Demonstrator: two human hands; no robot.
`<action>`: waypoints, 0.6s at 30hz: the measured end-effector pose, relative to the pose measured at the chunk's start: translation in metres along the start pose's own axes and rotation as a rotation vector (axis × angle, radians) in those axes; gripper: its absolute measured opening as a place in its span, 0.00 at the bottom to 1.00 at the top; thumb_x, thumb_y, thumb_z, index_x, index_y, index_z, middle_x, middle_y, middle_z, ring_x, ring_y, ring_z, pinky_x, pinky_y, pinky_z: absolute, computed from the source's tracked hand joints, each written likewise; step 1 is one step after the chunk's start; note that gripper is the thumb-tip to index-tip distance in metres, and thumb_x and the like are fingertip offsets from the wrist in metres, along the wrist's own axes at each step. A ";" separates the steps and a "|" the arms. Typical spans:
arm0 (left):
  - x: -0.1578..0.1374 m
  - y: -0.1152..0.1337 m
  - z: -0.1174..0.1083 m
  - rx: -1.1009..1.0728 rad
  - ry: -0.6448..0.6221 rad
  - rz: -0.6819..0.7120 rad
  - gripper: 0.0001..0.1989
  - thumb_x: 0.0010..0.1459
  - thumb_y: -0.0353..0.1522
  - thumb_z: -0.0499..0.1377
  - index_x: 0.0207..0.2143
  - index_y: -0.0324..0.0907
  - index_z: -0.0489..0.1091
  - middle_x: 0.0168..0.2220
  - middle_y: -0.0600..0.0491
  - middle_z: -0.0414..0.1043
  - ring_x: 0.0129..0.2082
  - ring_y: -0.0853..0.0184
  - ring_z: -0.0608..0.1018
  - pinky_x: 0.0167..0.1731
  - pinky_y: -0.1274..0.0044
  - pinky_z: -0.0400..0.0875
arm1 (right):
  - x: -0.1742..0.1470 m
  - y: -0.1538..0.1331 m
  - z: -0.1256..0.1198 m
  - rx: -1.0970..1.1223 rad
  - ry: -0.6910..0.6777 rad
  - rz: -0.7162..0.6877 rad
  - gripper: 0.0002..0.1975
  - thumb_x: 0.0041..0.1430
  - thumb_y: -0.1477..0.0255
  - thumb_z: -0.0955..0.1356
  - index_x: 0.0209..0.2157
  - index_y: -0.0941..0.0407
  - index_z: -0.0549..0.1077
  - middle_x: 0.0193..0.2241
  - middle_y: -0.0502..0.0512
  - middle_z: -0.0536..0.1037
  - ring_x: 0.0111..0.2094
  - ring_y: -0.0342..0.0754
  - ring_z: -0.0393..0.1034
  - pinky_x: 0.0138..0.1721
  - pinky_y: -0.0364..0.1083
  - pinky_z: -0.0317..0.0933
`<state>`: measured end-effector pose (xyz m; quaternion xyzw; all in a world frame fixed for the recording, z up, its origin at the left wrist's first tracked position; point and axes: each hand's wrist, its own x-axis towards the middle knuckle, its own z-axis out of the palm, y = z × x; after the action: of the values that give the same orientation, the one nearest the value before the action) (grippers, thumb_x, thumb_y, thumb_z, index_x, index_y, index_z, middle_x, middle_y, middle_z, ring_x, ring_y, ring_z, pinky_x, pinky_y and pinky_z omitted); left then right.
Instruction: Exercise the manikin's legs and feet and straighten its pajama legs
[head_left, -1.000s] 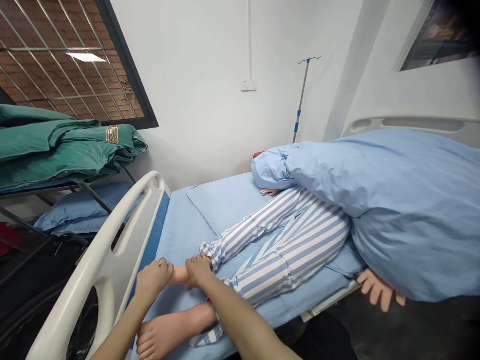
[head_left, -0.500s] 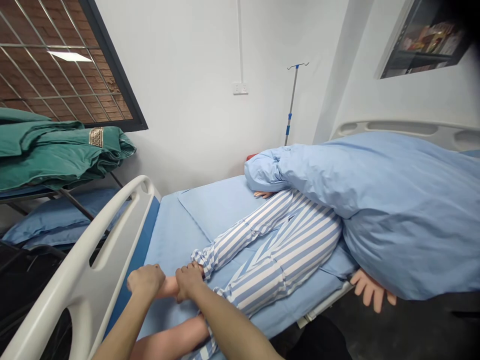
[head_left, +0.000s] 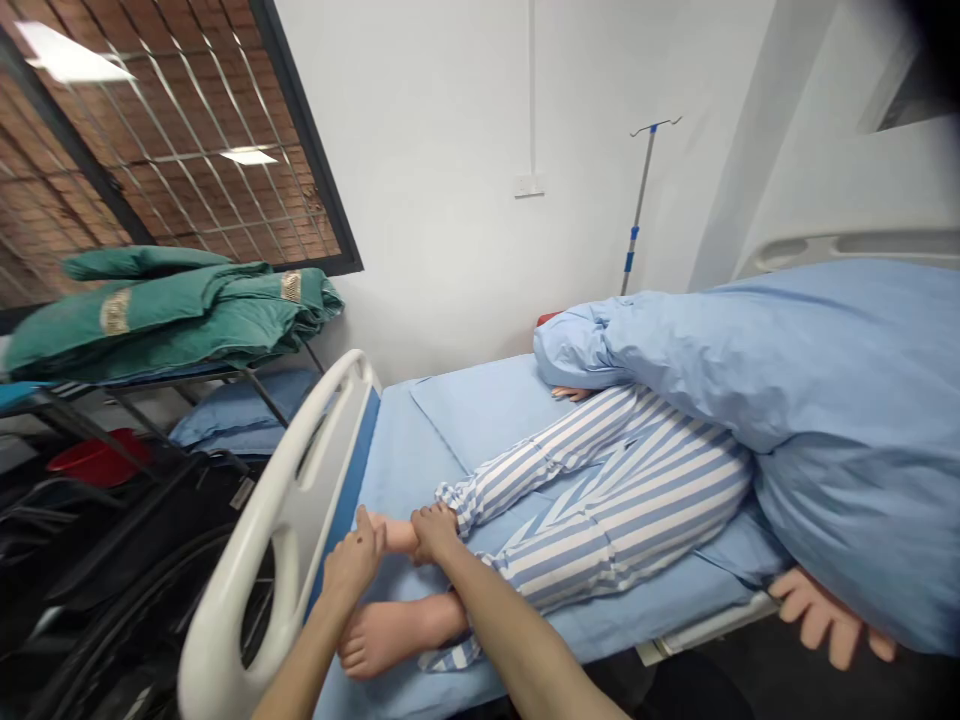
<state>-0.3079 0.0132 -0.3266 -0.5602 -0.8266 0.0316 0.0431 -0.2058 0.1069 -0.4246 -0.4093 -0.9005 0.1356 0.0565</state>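
Observation:
A manikin in blue-and-white striped trousers (head_left: pixel 600 500) lies on a hospital bed (head_left: pixel 420 450), its upper body under a pale blue quilt (head_left: pixel 795 370). My left hand (head_left: pixel 354 560) is wrapped round the far foot (head_left: pixel 395 535) at the toes. My right hand (head_left: pixel 435 527) grips the same leg at the ankle, by the trouser cuff. The near bare foot (head_left: pixel 375 640) lies on the sheet below my arms. A manikin hand (head_left: pixel 825 620) hangs over the bed's right edge.
The white footboard (head_left: pixel 277 530) stands just left of my hands. A wheelchair (head_left: pixel 112 580) and a rack with folded green blankets (head_left: pixel 172 310) are further left. An IV pole (head_left: pixel 641 200) stands by the back wall.
The view has swung left and the footboard now sits nearer the centre. My hands keep their hold on the far foot and ankle; the near foot is back in sight.

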 end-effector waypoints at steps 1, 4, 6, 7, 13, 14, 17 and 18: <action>-0.008 -0.006 0.002 -0.035 -0.023 -0.015 0.20 0.58 0.33 0.42 0.48 0.33 0.63 0.37 0.38 0.73 0.37 0.58 0.76 0.36 0.71 0.67 | -0.001 -0.001 0.000 0.007 0.010 0.015 0.37 0.31 0.61 0.75 0.46 0.60 0.66 0.44 0.62 0.71 0.47 0.55 0.64 0.54 0.52 0.46; -0.035 -0.018 0.005 -0.214 -0.120 -0.014 0.18 0.58 0.33 0.43 0.46 0.37 0.66 0.39 0.43 0.74 0.42 0.61 0.75 0.40 0.73 0.65 | -0.008 -0.007 -0.004 0.032 0.047 0.082 0.35 0.36 0.61 0.74 0.47 0.61 0.66 0.46 0.66 0.70 0.51 0.57 0.60 0.56 0.54 0.42; -0.056 -0.019 0.005 -0.281 -0.129 -0.008 0.16 0.58 0.33 0.43 0.41 0.40 0.68 0.39 0.47 0.74 0.42 0.63 0.75 0.39 0.75 0.65 | -0.018 -0.013 -0.008 0.058 0.052 0.127 0.34 0.42 0.60 0.71 0.50 0.63 0.64 0.50 0.69 0.65 0.56 0.60 0.53 0.57 0.55 0.39; -0.068 -0.016 0.005 -0.262 -0.084 -0.022 0.16 0.58 0.33 0.43 0.39 0.41 0.68 0.38 0.47 0.74 0.41 0.63 0.75 0.38 0.75 0.65 | -0.025 -0.016 -0.010 0.076 0.054 0.138 0.33 0.44 0.61 0.70 0.51 0.63 0.63 0.53 0.69 0.63 0.58 0.61 0.49 0.57 0.56 0.40; -0.125 0.008 0.010 0.048 0.281 -0.101 0.22 0.61 0.34 0.37 0.46 0.42 0.67 0.42 0.43 0.69 0.35 0.62 0.75 0.24 0.75 0.65 | -0.091 -0.033 -0.007 0.159 0.250 0.119 0.17 0.57 0.66 0.60 0.46 0.59 0.67 0.48 0.64 0.67 0.50 0.58 0.59 0.46 0.54 0.57; -0.128 0.010 0.010 0.068 0.280 -0.117 0.23 0.61 0.35 0.36 0.47 0.41 0.66 0.43 0.43 0.69 0.33 0.61 0.76 0.22 0.74 0.65 | -0.101 -0.035 -0.004 0.154 0.259 0.109 0.16 0.58 0.66 0.59 0.44 0.58 0.69 0.46 0.64 0.68 0.48 0.58 0.61 0.44 0.53 0.58; -0.122 0.009 0.004 0.124 0.196 -0.119 0.25 0.61 0.37 0.36 0.48 0.37 0.66 0.37 0.42 0.72 0.29 0.56 0.76 0.23 0.70 0.67 | -0.119 -0.041 0.001 0.126 0.227 0.104 0.16 0.60 0.67 0.57 0.39 0.58 0.72 0.41 0.64 0.72 0.45 0.57 0.64 0.42 0.54 0.59; -0.116 0.008 0.000 0.136 0.158 -0.112 0.25 0.61 0.37 0.36 0.47 0.36 0.66 0.35 0.41 0.73 0.30 0.54 0.77 0.25 0.68 0.68 | -0.122 -0.042 0.000 0.116 0.212 0.114 0.17 0.60 0.68 0.56 0.38 0.59 0.73 0.40 0.64 0.73 0.44 0.57 0.65 0.41 0.54 0.59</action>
<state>-0.2580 -0.0916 -0.3312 -0.5097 -0.8466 0.0409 0.1478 -0.1565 -0.0113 -0.4114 -0.4679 -0.8553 0.1466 0.1672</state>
